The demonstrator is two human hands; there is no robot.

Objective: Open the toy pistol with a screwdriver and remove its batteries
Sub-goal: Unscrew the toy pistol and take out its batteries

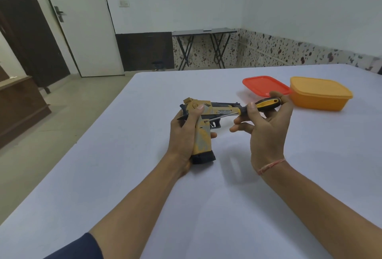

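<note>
White-clothed desk [124, 176], white walls [186, 0] behind it; above it, left grip [183, 136] clasps pistol [217, 110], right grip [266, 132] holds screwdriver [262, 103].

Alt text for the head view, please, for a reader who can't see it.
The left hand grips a yellow toy pistol by its handle over a white table, while the right hand holds a black-and-yellow screwdriver with its tip at a screw near the trigger. A red lid and an orange container sit behind.

The slide of the toy pistol [208, 110] reads "DESERT EAGLE" (black capitals on yellow); the smaller line beneath is illegible.
</note>
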